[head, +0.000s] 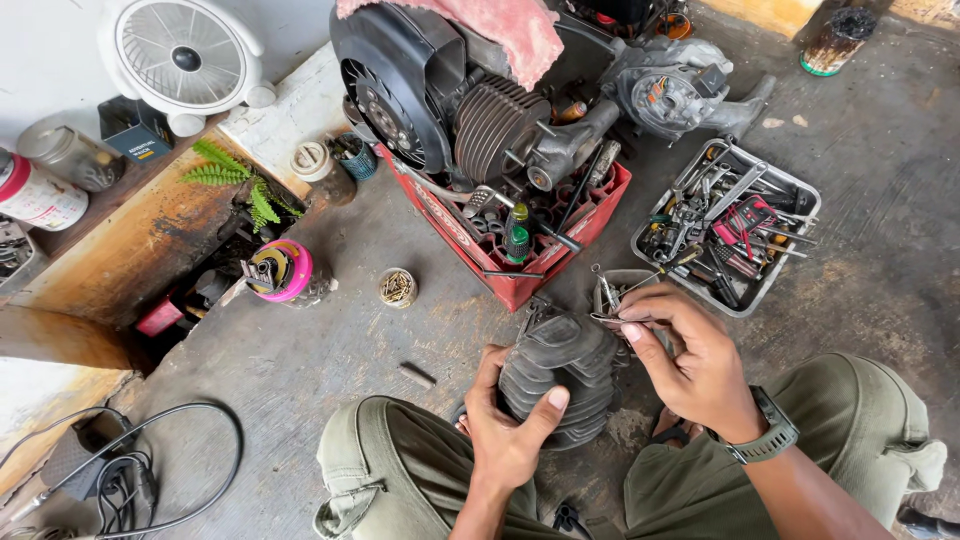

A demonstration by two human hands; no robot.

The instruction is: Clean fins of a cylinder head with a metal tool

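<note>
Dark grey metal, a finned cylinder [560, 375] stood on the concrete floor [330, 340] at lower centre of the frame, between the person's knees. The left hand [505, 425] wrapped around its lower left side, thumb pressed against the fins, its grip closed on the cylinder. The right hand [690, 365] hovered just above and right of the cylinder's top, fingers pinched shut on a small thin metal tool [606, 297] whose tip pointed up and left; what sort of tool it was could not be told. A dark watch [770, 437] sat on the right wrist.

Just above the cylinder, at centre frame, a red crate [520, 275] carried an engine [480, 110] with a black fan shroud and a pink rag [500, 25] over it. A grey tray [730, 225] of mixed tools lay to the right of the crate. Left of the crate, a small tin [397, 287] of screws stood near a pink-rimmed round thing [280, 270]. A white fan [185, 55] sat in the upper left corner, and a black cable [150, 470] coiled at lower left.
</note>
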